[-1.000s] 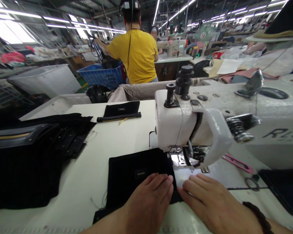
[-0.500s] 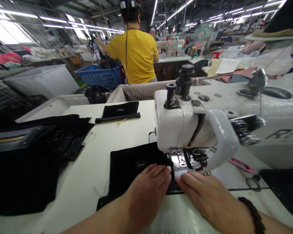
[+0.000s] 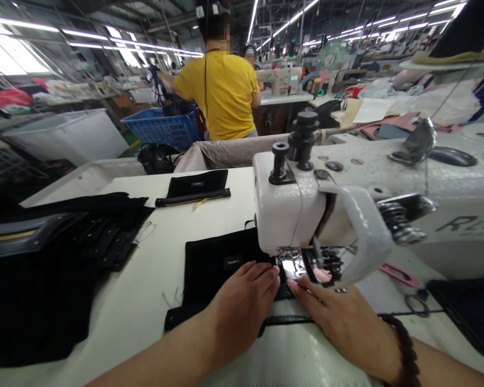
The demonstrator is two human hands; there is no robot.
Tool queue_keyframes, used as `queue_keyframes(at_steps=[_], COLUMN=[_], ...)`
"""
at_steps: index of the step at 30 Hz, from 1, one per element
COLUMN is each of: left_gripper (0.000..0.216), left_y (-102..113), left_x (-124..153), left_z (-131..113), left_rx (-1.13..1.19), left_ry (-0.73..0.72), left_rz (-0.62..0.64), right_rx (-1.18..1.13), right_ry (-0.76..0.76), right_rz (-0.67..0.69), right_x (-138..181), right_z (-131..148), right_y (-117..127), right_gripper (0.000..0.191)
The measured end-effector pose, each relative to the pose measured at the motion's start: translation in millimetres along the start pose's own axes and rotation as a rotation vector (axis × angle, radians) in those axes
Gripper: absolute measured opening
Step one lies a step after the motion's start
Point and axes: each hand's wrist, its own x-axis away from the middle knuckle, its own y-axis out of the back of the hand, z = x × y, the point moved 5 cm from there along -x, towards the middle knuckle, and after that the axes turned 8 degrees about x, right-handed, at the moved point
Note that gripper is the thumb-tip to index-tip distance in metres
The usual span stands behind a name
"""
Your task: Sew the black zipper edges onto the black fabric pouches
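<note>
A black fabric piece (image 3: 210, 263) with a small label lies partly under the needle area of a white sewing machine (image 3: 280, 209). My left hand (image 3: 242, 301) rests flat on its near right part, fingers stretched toward the presser foot (image 3: 291, 267). Close by on the right, my right hand (image 3: 334, 312) lies with its fingertips at the fabric's edge beside the foot; some of its fingers are partly hidden behind the machine's white guard (image 3: 361, 226). A dark beaded bracelet (image 3: 403, 344) circles the right wrist.
Stacked black pieces (image 3: 44, 290) cover the table's left side. Another black piece with a gold zipper (image 3: 197, 185) lies farther back. Pink thread snips (image 3: 399, 274) and a dark flat device (image 3: 468, 312) are at right. A person in yellow (image 3: 226, 91) stands beyond, beside a blue basket (image 3: 161, 126).
The labelled black fabric has shifted slightly away from me and to the right under the machine. Both hands have moved slightly forward, and the right fingers now reach behind the guard.
</note>
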Motion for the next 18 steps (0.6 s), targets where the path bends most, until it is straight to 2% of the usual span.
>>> queue_keyframes(at_steps=[5,11,18], left_gripper=[0.033,0.029,0.029], left_y=[-3.8,8.8,10.8], left_x=[2.1,10.5,8.1], left_z=[-1.4,-7.7,-8.2], left_rx=[-0.031,-0.067,-0.098], left_ry=[-0.05,-0.159,-0.177], left_rz=[-0.072,-0.286,-0.248], right_rx=[-0.021,-0.094,-0.097], right_ry=[-0.007,0.007,-0.01], right_rz=[-0.07,-0.042,-0.013], right_x=[-0.4,-5.6,-6.2], right_z=[-2.8,-0.3,1.5], right_y=[2.7,4.9,4.0], right_gripper=[0.045,0.051,0.052])
